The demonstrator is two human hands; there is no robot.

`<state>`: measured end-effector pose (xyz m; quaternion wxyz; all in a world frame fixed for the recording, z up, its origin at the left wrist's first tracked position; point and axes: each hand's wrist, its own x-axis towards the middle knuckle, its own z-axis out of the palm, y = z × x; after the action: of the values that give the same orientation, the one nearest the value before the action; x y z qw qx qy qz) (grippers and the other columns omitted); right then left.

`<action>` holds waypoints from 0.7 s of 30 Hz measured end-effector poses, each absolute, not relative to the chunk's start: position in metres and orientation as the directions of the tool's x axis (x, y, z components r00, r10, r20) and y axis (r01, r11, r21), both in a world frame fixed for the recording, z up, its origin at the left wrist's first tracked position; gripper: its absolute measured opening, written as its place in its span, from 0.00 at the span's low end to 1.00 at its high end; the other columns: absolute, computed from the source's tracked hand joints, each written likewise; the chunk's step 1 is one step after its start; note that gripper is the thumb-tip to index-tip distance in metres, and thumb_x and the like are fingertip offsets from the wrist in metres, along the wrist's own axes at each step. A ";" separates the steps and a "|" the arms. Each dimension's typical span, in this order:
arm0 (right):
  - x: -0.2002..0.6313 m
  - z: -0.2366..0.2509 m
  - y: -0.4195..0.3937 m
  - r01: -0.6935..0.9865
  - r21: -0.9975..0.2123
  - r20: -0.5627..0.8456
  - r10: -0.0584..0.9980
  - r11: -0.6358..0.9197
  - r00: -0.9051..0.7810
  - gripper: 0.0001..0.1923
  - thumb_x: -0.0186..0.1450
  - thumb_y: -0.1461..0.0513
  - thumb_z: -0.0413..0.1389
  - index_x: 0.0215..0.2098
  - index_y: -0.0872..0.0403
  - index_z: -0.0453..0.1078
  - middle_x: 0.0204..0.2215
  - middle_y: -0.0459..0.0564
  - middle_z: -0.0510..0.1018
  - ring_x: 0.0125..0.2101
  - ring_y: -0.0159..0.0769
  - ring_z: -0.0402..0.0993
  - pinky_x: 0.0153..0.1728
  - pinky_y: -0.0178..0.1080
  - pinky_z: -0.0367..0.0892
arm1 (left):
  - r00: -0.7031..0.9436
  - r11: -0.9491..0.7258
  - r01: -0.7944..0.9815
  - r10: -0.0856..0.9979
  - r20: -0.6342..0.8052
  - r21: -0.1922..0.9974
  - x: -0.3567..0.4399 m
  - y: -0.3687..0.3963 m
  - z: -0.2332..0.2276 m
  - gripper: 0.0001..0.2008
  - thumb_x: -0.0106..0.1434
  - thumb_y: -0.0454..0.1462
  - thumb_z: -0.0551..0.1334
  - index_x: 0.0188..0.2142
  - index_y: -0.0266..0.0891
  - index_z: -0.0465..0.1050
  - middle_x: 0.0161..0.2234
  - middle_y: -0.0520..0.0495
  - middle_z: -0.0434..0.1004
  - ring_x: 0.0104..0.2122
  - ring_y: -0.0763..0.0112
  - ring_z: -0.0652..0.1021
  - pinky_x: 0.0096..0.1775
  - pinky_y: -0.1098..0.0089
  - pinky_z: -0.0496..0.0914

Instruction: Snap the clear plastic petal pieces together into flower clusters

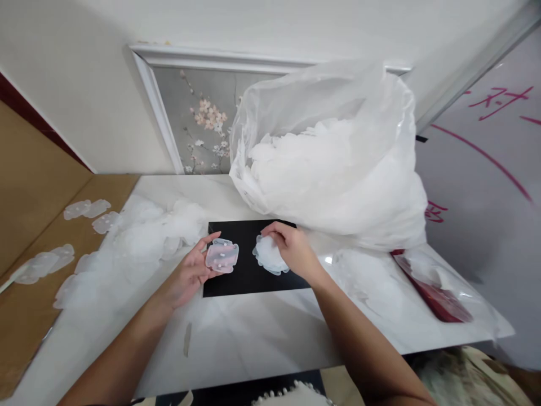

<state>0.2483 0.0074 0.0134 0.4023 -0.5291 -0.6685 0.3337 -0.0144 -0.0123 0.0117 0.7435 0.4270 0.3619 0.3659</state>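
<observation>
In my left hand (195, 272) lies a translucent plastic piece (222, 255) with notched edges and small white dots, its fingers closed around the edges. The piece is held above the left part of a black mat (236, 285). My right hand (291, 248) reaches over the mat's right part, fingers bent down onto a small pile of similar translucent pieces (270, 256). Whether its fingertips pinch one of these pieces or only touch the pile, I cannot make out.
A large clear plastic bag (338, 169) full of white pieces stands behind the mat. Loose translucent pieces (139, 237) heap on the left, some on cardboard (25, 225). More pieces (372, 282) and a red item in clear plastic (439, 293) lie right. A framed floral panel (169, 113) stands behind.
</observation>
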 end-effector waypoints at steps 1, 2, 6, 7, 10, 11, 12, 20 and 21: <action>0.250 0.011 0.008 0.555 -0.795 0.214 0.969 0.245 -0.122 0.13 0.66 0.65 0.47 0.37 0.51 0.74 0.37 0.51 0.80 0.37 0.42 0.73 0.43 0.45 0.65 | 0.474 0.363 -0.246 0.854 -0.216 0.899 -0.014 -0.013 0.012 0.38 0.53 0.32 0.63 0.64 0.48 0.57 0.57 0.42 0.72 0.56 0.53 0.74 0.57 0.48 0.65; 0.251 0.009 0.009 0.648 -0.714 0.240 0.962 0.264 -0.128 0.14 0.65 0.66 0.47 0.37 0.51 0.74 0.38 0.52 0.80 0.39 0.44 0.73 0.45 0.47 0.64 | 0.479 0.360 -0.258 0.853 -0.205 0.897 -0.014 -0.013 0.012 0.38 0.53 0.32 0.63 0.63 0.48 0.58 0.59 0.41 0.71 0.56 0.53 0.73 0.58 0.48 0.65; 0.247 0.002 0.008 0.787 -0.529 0.303 0.937 0.318 -0.174 0.18 0.66 0.70 0.45 0.42 0.53 0.75 0.43 0.57 0.80 0.46 0.51 0.72 0.49 0.54 0.62 | 0.499 0.340 -0.294 0.852 -0.160 0.893 -0.013 -0.014 0.013 0.40 0.50 0.32 0.64 0.63 0.49 0.58 0.63 0.41 0.66 0.58 0.51 0.71 0.59 0.47 0.63; 0.244 0.002 0.007 0.775 -0.534 0.320 0.930 0.337 -0.183 0.19 0.67 0.70 0.44 0.44 0.53 0.75 0.46 0.58 0.79 0.48 0.52 0.71 0.49 0.55 0.62 | 0.498 0.333 -0.295 0.854 -0.153 0.896 -0.013 -0.014 0.014 0.39 0.50 0.32 0.64 0.63 0.49 0.58 0.63 0.41 0.65 0.59 0.51 0.70 0.59 0.47 0.63; 0.230 0.001 0.001 0.634 -0.630 0.357 0.892 0.449 -0.277 0.18 0.69 0.65 0.48 0.53 0.48 0.71 0.55 0.55 0.74 0.55 0.51 0.69 0.55 0.57 0.62 | 0.483 0.307 -0.269 0.863 -0.148 0.913 -0.012 -0.015 0.015 0.38 0.52 0.34 0.64 0.63 0.49 0.59 0.63 0.40 0.65 0.59 0.51 0.69 0.58 0.48 0.64; 0.225 0.000 -0.001 0.561 -0.663 0.362 0.868 0.496 -0.340 0.19 0.69 0.62 0.52 0.57 0.46 0.68 0.59 0.54 0.71 0.58 0.50 0.66 0.57 0.58 0.60 | 0.482 0.301 -0.258 0.863 -0.148 0.918 -0.012 -0.015 0.016 0.38 0.52 0.35 0.65 0.63 0.49 0.59 0.62 0.40 0.66 0.59 0.51 0.70 0.57 0.48 0.64; 0.220 -0.001 -0.003 0.487 -0.688 0.364 0.837 0.537 -0.408 0.23 0.68 0.60 0.55 0.61 0.45 0.65 0.63 0.53 0.66 0.61 0.50 0.62 0.60 0.58 0.58 | 0.486 0.297 -0.250 0.862 -0.145 0.922 -0.012 -0.016 0.016 0.38 0.51 0.36 0.65 0.63 0.49 0.59 0.61 0.41 0.67 0.58 0.51 0.70 0.57 0.48 0.64; 0.193 -0.010 -0.014 0.192 -0.864 0.332 0.814 0.465 -0.477 0.14 0.69 0.57 0.53 0.51 0.45 0.73 0.59 0.50 0.72 0.66 0.46 0.56 0.64 0.55 0.53 | 0.518 0.235 -0.164 0.847 -0.119 0.958 -0.013 -0.012 0.006 0.36 0.55 0.37 0.62 0.63 0.49 0.58 0.59 0.42 0.68 0.56 0.56 0.72 0.57 0.51 0.65; 0.193 -0.009 -0.015 0.141 -0.913 0.295 0.857 0.384 -0.423 0.13 0.70 0.56 0.51 0.47 0.45 0.75 0.55 0.50 0.76 0.63 0.46 0.61 0.62 0.54 0.56 | 0.462 0.179 -0.074 0.878 -0.125 0.981 -0.015 -0.009 0.003 0.35 0.56 0.36 0.62 0.63 0.48 0.58 0.57 0.42 0.69 0.54 0.57 0.73 0.56 0.51 0.66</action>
<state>0.1929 -0.0146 -0.0090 0.4116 -0.3452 -0.7228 0.4348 -0.0153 -0.0094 0.0031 0.6685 0.5330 0.3773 0.3558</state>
